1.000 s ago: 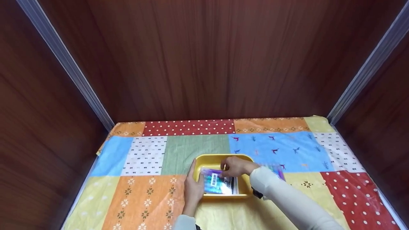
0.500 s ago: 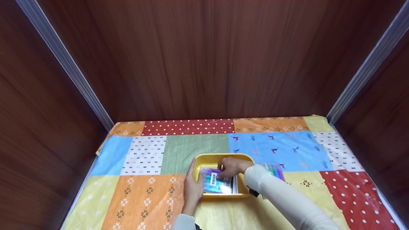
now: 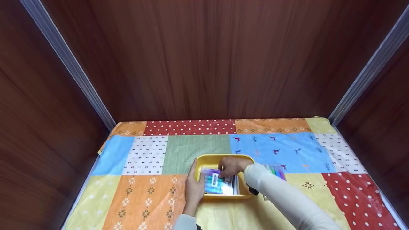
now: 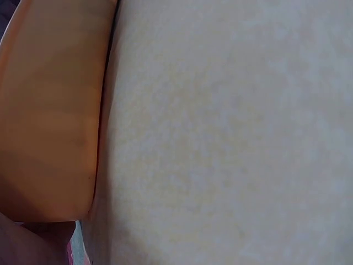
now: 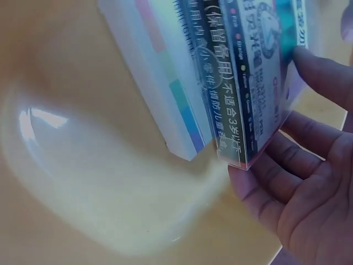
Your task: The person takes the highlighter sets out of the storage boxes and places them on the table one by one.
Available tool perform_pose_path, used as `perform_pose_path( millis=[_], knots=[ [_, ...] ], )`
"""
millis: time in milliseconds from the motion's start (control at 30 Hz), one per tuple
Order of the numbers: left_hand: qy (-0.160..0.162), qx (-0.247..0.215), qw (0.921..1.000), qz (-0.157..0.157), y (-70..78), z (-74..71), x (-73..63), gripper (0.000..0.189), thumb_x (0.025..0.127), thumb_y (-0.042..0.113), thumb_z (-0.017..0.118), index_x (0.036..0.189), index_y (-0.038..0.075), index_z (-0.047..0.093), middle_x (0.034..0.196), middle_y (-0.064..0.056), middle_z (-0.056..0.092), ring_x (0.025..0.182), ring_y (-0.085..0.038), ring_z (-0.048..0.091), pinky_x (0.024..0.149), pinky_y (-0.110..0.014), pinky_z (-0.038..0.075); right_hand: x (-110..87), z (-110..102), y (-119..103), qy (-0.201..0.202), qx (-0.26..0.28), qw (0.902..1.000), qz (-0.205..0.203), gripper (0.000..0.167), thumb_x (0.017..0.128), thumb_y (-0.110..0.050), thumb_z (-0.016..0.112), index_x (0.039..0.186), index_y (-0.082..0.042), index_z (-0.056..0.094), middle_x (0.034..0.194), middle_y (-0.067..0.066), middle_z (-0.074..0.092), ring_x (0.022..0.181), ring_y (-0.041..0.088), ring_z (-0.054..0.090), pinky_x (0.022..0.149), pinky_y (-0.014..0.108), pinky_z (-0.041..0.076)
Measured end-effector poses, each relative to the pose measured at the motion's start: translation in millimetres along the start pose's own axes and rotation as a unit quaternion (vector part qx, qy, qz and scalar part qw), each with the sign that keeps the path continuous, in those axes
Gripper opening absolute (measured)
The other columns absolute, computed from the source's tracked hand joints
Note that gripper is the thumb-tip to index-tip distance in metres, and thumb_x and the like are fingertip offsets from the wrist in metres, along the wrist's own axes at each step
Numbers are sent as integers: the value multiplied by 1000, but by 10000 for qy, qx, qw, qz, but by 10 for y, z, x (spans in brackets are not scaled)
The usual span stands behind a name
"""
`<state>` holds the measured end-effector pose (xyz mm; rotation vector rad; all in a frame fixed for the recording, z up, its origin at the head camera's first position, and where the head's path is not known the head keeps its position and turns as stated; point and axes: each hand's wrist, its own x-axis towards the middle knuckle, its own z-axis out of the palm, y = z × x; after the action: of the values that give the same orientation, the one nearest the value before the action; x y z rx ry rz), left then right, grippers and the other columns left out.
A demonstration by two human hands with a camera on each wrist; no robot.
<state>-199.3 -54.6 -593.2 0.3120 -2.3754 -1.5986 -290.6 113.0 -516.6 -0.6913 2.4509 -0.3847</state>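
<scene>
A yellow plastic bin (image 3: 223, 196) stands near the front of the table. My left hand (image 3: 193, 187) holds its left side, fingers stretched along the outside and thumb at the rim. In the left wrist view, only part of that hand (image 4: 33, 243) shows below the bin's orange-looking wall (image 4: 52, 110). Inside the bin, my right hand (image 3: 231, 166) grips a clear pack of coloured pens (image 3: 214, 182) with a white label. The right wrist view shows the thumb on the pack's face (image 5: 259, 72) and fingers behind it. A white box with rainbow stripes (image 5: 171, 83) stands beside the pack.
Another clear pack of coloured pens (image 3: 278, 172) lies right of the bin, partly hidden by my right sleeve (image 3: 281, 195). A patchwork-patterned cloth (image 3: 143, 198) covers the table. Brown wood-grain panels (image 3: 204, 60) enclose it at the back and both sides.
My right hand and forearm have shifted slightly left, still gripping the pen pack, which has barely moved. The left hand and the bin stay in place.
</scene>
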Motion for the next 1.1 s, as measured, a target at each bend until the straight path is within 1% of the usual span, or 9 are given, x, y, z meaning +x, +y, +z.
perform_pose_path(
  millis=[67,100,133,233,300,400,633,833,1100],
  knots=[
    [-10,10,10000,45,4,4,-9,65,97,11,61,156,28,39,159,-12,44,70,-25,62,79,-38,57,-5,-4,21,15,-29,10000,-78,29,92,-27,72,111,-4,73,103,9,75,85,15,65,86,41,58],
    [-2,12,10000,90,4,7,-13,64,98,11,61,156,27,40,159,-12,44,80,-28,68,82,-39,58,-12,-4,31,11,-8,10000,-68,28,92,-27,72,110,-5,73,102,9,75,83,15,64,85,40,57],
    [-7,1,9999,113,2,11,-18,64,98,10,61,155,27,40,158,-12,44,76,-27,65,79,-39,58,-17,-5,38,0,-2,10000,-36,27,92,-27,71,109,-5,73,101,8,74,82,14,63,84,39,57],
    [-36,-15,9999,101,2,26,-31,64,98,11,61,156,27,38,159,-13,43,122,-35,62,108,-49,50,-25,-7,53,-24,64,10000,44,26,92,-28,72,107,-6,74,100,6,74,80,13,62,81,37,56],
    [-47,-56,10000,62,3,33,-32,64,98,11,60,156,28,38,160,-13,42,135,-36,54,116,-51,43,-31,-19,57,-17,64,10000,59,25,91,-28,73,105,-7,74,97,4,73,79,13,60,79,36,55],
    [-29,-69,10000,-6,5,39,-27,65,98,12,60,156,29,38,159,-13,43,142,-36,48,119,-52,38,-35,-50,55,-6,83,10000,-19,21,91,-29,73,99,-9,73,91,0,69,78,12,57,74,32,51],
    [-7,-79,9999,-69,-1,44,-17,64,99,12,60,156,29,38,159,-10,43,147,-35,40,122,-50,35,-74,-115,70,-79,465,9989,8,22,92,-29,72,81,-14,62,73,-5,54,69,11,49,61,26,40],
    [-22,-131,9999,-80,-11,41,-13,62,100,13,60,156,28,38,160,-9,42,149,-34,38,122,-50,34,-110,-146,79,-97,637,9979,59,20,92,-28,72,81,-14,62,74,-5,56,69,11,51,61,25,40],
    [-70,-86,9997,-195,10,10,-3,62,100,16,59,156,31,37,161,-8,41,150,-32,37,123,-50,34,-159,-175,93,-35,929,9954,-213,21,92,-24,72,78,-12,62,70,-4,60,64,10,51,56,24,38]
  ],
)
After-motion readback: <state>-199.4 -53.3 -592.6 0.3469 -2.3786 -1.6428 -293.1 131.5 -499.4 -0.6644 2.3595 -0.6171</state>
